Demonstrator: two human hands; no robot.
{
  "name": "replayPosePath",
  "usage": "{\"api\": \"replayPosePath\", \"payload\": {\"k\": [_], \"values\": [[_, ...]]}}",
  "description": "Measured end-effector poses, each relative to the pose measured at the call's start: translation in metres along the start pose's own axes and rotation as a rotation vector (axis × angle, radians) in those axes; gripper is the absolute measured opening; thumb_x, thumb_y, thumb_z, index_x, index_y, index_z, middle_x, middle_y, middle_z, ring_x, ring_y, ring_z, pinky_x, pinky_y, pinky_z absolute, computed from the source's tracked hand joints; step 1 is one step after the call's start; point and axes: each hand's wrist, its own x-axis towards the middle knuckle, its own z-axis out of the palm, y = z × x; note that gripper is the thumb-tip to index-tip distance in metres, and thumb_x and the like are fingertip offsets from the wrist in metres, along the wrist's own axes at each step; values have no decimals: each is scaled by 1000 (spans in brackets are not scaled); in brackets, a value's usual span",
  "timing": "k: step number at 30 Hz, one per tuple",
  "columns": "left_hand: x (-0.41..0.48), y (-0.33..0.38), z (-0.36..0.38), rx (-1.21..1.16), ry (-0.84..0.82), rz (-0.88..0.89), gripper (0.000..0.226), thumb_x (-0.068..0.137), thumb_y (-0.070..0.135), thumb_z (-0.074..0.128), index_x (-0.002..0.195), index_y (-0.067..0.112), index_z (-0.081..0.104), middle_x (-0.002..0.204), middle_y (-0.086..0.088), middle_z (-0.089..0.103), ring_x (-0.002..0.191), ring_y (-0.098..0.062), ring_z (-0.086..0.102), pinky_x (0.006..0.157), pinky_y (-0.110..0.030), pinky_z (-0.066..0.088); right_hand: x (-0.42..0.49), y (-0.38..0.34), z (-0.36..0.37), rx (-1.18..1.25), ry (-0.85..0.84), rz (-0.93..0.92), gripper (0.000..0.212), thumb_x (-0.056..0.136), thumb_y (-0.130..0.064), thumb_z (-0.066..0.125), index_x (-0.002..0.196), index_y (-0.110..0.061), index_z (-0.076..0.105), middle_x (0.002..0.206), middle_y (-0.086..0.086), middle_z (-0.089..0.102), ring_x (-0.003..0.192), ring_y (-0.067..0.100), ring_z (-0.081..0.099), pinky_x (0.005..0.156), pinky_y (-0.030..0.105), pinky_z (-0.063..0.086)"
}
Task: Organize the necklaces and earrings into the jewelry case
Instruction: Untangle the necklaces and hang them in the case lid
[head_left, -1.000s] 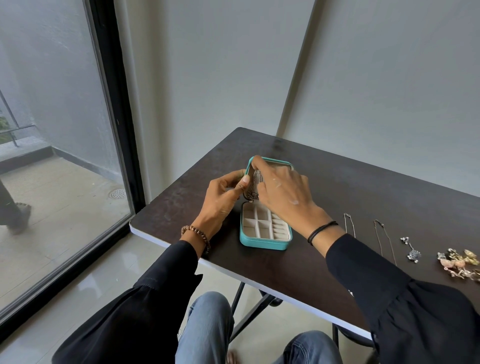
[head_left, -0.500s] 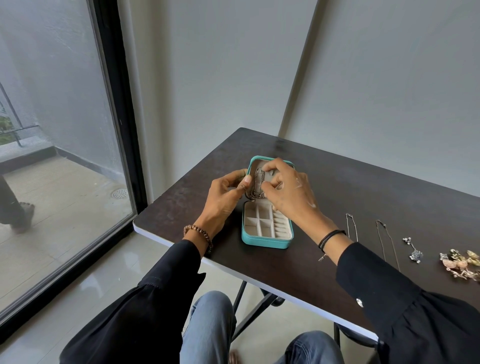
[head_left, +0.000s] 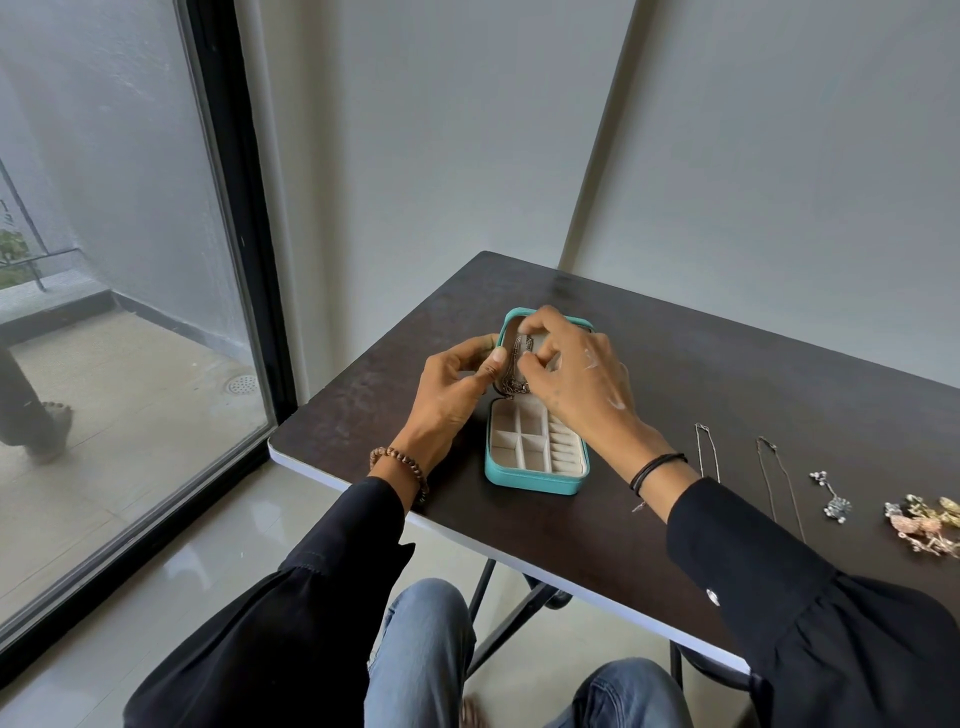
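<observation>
Head view, single frame.

- Jewelry case (head_left: 537, 470): teal, sitting open on the dark surface (head_left: 727, 374) near its left front corner. The long axis is running away from the person, and the near end is angling slightly right. The lid (head_left: 511, 318) is standing upright at the far end, with its lining facing the person. The base is showing small beige compartments, part of them lying hidden under the right wrist.
- Necklace (head_left: 519, 364): one, silver-toned, hanging lengthwise against the lid lining.
- Left hand (head_left: 452, 387): fingers (head_left: 467, 353) are curling and gripping the lid's left edge, with the thumb pressing there. A bead bracelet (head_left: 400, 462) is sitting on this wrist.
- Right hand (head_left: 582, 374): fingers (head_left: 543, 332) are bending over the lid and pinching the necklace. A black band (head_left: 657, 467) is circling this wrist.
- Loose items to the right of the case, well apart from it: two thin chains, first chain (head_left: 707, 452) and second chain (head_left: 779, 483), both lying lengthwise, pointing away from the person. Further right, one silver earring (head_left: 834, 499) is lying on the surface. At the frame edge, a gold-and-pink cluster (head_left: 924, 522) is lying heaped; I cannot count its pieces.
</observation>
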Motion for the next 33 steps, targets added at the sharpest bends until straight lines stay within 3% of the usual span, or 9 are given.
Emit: {"api": "replayPosePath", "payload": {"k": [3, 6, 10, 14, 18, 22, 25, 29, 33], "values": [[0, 0, 1, 2, 7, -1, 24, 100, 17, 60, 121, 10, 71, 105, 2, 75, 90, 5, 66, 76, -9, 49, 1, 1, -1, -16, -31, 5, 26, 94, -24, 60, 119, -33, 59, 80, -9, 69, 82, 15, 64, 67, 29, 46], [0, 0, 0, 4, 22, -13, 23, 100, 18, 61, 119, 12, 72, 104, 3, 75, 87, 6, 65, 73, -10, 48, -2, 2, -3, -22, -52, 8, 35, 93, -24, 60, 125, -38, 57, 80, -9, 69, 82, 15, 65, 70, 33, 52], [3, -5, 0, 49, 61, -49, 22, 99, 28, 63, 114, 17, 74, 104, -1, 77, 88, -3, 64, 72, -19, 48, -11, 6, -5, -1, -40, -23, 43, 92, -23, 61, 132, -39, 54, 75, -8, 69, 73, 16, 66, 69, 40, 59], [2, -6, 0, 108, 100, -74, 26, 97, 39, 64, 112, 22, 75, 101, 4, 78, 93, -12, 70, 74, -29, 55, -23, 15, -6, -33, -109, 26, 33, 93, -28, 61, 126, -34, 58, 81, -9, 71, 80, 20, 67, 72, 40, 58], [2, -3, 3, 170, 141, -110, 27, 96, 38, 66, 113, 20, 75, 100, 7, 78, 93, -9, 72, 77, -29, 57, -44, 25, -4, -19, -139, 31, 19, 93, -32, 61, 112, -33, 62, 84, -15, 71, 80, 11, 67, 71, 34, 56], [4, 0, 3, 181, 190, -144, 24, 95, 26, 69, 116, 15, 73, 103, 3, 77, 95, -10, 72, 78, -26, 59, -60, 28, 5, 173, -21, 33, 11, 91, -27, 67, 101, -26, 67, 82, -13, 70, 69, 3, 64, 66, 29, 57], [2, 2, 1, 245, 224, -166, 29, 93, 22, 71, 120, 12, 70, 108, 0, 74, 98, -9, 70, 82, -24, 58, -63, 25, 10, 338, 44, 107, 8, 88, -19, 72, 96, -20, 70, 84, -10, 70, 72, 4, 65, 69, 15, 53], [-2, 14, 2, 385, 253, -168, 29, 88, 17, 71, 117, 16, 72, 108, 2, 73, 101, -11, 68, 91, -29, 56, -59, 21, 8, 412, 55, 162, 8, 87, -16, 72, 94, -18, 70, 84, -10, 70, 74, 3, 64, 70, 7, 48], [0, 35, 10, 584, 204, -178, 23, 86, 19, 68, 108, 27, 73, 106, 9, 72, 96, -12, 68, 88, -38, 58, -56, 25, -2, 396, 38, 147, 8, 87, -16, 73, 95, -17, 71, 85, -9, 71, 75, 1, 64, 70, 7, 49]]}}
